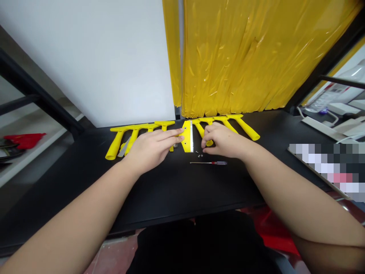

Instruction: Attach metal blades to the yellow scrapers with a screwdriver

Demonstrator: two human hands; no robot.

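Observation:
My left hand (151, 150) lies over the left side of a yellow scraper head (186, 142), its fingertips on it and its thumb hidden. A pale blade strip (192, 137) runs along the head's right edge, and small dark holes show in the yellow face. My right hand (221, 140) hovers just right of the blade with fingers curled together; anything between the fingertips is too small to make out. Below those fingertips lie several tiny screws or nuts (199, 155). A screwdriver (219, 163) with a clear-and-red handle rests nearer to me, its shaft pointing left.
Several yellow scraper handles (114, 145) stand in a row behind my left hand, with more (247, 128) behind my right. A grey blade (123, 150) lies among the left ones. White board (114, 61) and yellow plastic sheeting (242, 57) back the black table (171, 194).

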